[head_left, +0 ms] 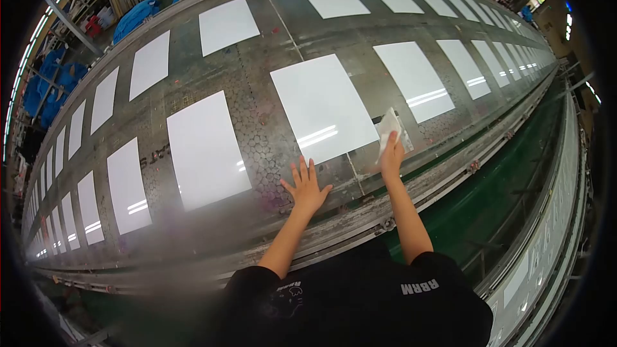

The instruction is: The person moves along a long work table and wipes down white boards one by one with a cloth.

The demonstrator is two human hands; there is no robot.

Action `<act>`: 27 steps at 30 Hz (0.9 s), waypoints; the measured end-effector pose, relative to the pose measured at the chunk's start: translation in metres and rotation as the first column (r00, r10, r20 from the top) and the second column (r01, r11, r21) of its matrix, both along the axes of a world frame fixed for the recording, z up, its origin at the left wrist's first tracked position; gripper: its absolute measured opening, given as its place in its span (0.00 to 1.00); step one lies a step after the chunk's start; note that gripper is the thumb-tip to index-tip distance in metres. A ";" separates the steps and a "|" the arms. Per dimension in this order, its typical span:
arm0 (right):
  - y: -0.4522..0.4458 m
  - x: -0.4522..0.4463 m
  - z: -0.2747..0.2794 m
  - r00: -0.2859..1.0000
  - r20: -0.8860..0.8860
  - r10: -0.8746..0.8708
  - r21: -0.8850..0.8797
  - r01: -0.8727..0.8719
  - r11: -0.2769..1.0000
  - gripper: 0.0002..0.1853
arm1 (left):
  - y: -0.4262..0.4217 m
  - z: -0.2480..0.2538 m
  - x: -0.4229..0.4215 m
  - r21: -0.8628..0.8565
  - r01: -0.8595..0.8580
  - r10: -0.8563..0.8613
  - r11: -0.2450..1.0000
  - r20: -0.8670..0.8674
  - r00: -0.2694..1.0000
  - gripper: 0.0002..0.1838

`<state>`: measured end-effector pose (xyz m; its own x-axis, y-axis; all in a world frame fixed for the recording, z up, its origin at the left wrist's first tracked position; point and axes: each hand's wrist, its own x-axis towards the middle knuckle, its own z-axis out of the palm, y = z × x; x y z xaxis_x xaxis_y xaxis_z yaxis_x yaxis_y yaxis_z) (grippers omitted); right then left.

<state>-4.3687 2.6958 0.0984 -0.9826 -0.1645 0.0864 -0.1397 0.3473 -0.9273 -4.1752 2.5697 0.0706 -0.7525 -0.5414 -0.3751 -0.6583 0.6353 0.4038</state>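
My left hand [307,187] lies flat with its fingers spread, fingertips at the near edge of a glossy white sheet [324,108]. My right hand [391,156] is closed on a white folded cloth [389,130], held beside the lower right corner of that same sheet. A dull, lighter flat edge shows just behind the cloth, and I cannot make out what it is. More white sheets flank this one: one to the left [209,150] and one to the right [414,81].
Two long rows of white sheets run along the stained table [257,83]. A metal rail [450,183] follows its near edge, with a green floor [463,205] beyond. Another long table [546,244] stands at the right. Blue plastic covers [136,20] lie past the far edge.
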 end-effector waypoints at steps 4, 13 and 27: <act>-0.082 -0.009 -0.002 0.739 -0.326 0.590 0.348 -0.486 0.802 0.23 | 0.013 -0.040 -0.024 0.070 -0.097 0.099 0.993 -0.020 0.995 0.57; -0.230 -0.071 -0.088 0.251 -0.298 0.921 0.793 -0.472 0.386 0.23 | -0.011 -0.023 -0.022 0.393 -0.033 -0.033 0.919 0.162 0.986 0.64; -0.054 -0.040 -0.064 0.342 -0.069 0.937 0.781 -0.566 0.264 0.25 | -0.019 -0.017 -0.028 0.479 -0.016 -0.124 0.877 0.258 0.958 0.70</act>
